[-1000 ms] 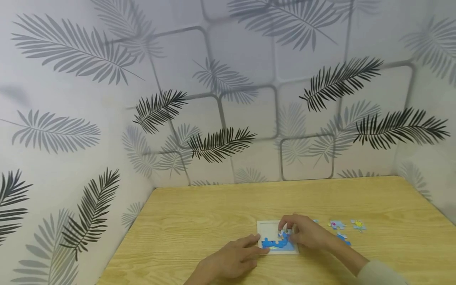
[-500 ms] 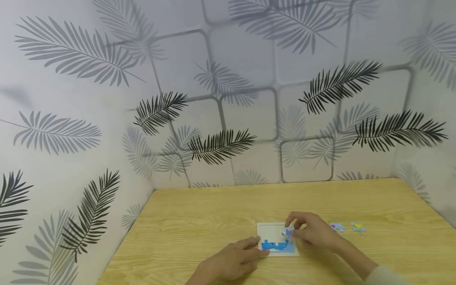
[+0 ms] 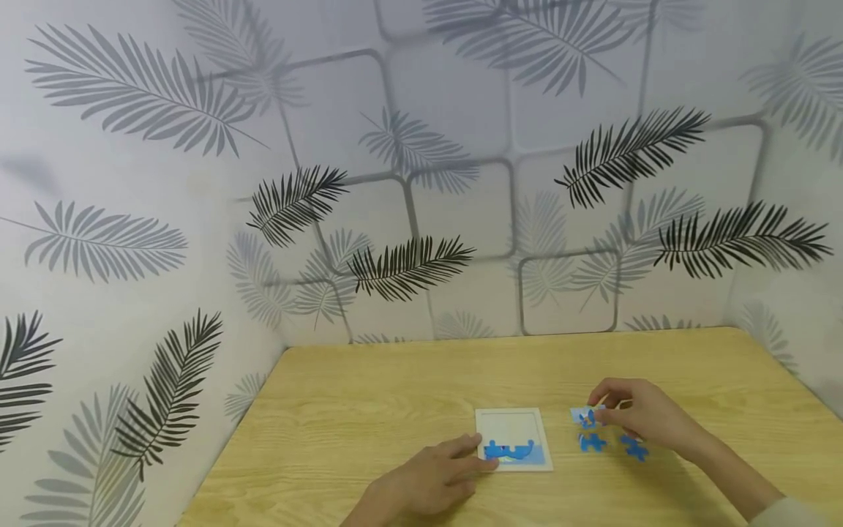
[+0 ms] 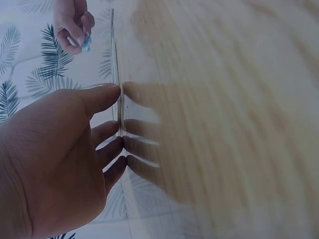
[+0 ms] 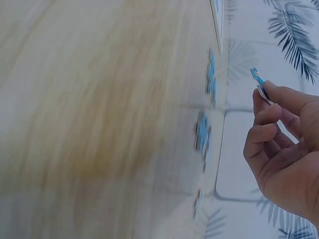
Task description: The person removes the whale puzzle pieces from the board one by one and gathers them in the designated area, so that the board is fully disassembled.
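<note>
A small white-framed jigsaw tray (image 3: 547, 455) lies on the table, its lower part filled with joined blue pieces (image 3: 510, 451) and its upper part bare. My left hand (image 3: 435, 476) rests at the tray's left edge, fingers extended, thumb on the lower left corner. To the tray's right, my right hand (image 3: 648, 416) pinches a blue and white jigsaw piece (image 5: 256, 76) between thumb and fingers, held above the table in the right wrist view. Beneath it, a light blue piece (image 3: 577, 414) appears to lie on the table, partly covered.
Two loose blue jigsaw pieces, one nearer the tray (image 3: 593, 442) and one farther right (image 3: 634, 447), lie below the right hand. The wood-grain table (image 3: 369, 395) ends at a wall with leaf patterns (image 3: 454, 293).
My right hand has carried the jigsaw piece from over the tray to the right, above the loose pieces. Two flower-patterned pieces are now hidden behind that hand. My left hand stays put.
</note>
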Tool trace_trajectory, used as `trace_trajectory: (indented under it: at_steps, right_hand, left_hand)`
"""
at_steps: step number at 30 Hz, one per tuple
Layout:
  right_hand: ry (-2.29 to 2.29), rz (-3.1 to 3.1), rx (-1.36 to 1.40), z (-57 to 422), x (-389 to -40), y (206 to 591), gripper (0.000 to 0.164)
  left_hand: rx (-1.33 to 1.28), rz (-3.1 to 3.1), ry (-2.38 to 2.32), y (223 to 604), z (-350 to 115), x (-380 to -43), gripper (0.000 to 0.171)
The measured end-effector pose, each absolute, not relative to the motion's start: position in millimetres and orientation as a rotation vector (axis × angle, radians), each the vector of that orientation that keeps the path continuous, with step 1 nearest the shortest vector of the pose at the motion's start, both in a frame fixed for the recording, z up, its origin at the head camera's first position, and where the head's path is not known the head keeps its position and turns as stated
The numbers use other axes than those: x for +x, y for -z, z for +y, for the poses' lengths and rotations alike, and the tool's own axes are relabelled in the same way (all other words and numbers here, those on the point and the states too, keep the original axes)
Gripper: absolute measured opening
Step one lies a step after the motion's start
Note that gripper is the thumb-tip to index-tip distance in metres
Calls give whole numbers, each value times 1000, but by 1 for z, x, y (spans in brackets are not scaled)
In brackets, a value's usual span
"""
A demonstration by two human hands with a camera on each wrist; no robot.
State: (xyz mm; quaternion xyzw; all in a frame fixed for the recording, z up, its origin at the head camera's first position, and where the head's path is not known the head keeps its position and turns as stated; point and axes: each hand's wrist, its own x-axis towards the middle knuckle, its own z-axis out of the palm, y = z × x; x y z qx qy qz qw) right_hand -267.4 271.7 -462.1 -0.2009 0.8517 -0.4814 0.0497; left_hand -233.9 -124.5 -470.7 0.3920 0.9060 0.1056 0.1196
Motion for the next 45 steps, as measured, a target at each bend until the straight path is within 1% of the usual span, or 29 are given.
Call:
trace_trajectory:
  at_steps: [8, 14, 18, 27, 32, 37, 41, 45]
  right_hand:
    - [1323, 2713, -526, 319, -255, 475, 19]
    - [1311, 2635, -594, 347, -248, 482, 15]
    - [1245, 2658, -598, 356, -244, 483, 14]
    - [1094, 2815, -555, 356, -243, 485, 18]
    - [1075, 2935, -646, 344, -243, 486, 13]
    - [1224, 2839, -786, 311, -244, 482, 6]
    - [1373, 2656, -841, 280, -248, 478, 15]
    - [1457, 2527, -879, 248, -253, 475, 21]
  left_hand:
    - [1159, 2623, -358, 473, -125, -234, 46]
    - [1156, 2642, -340, 473, -126, -235, 46]
    - [1152, 2647, -327, 473, -125, -235, 47]
    - [1146, 2666, -294, 473, -125, -235, 48]
    - [1170, 2662, -284, 473, -125, -235, 47]
    - [1241, 2687, -211, 473, -125, -233, 48]
    - [1347, 2695, -115, 472, -125, -233, 49]
    - [1347, 2695, -112, 471, -125, -233, 49]
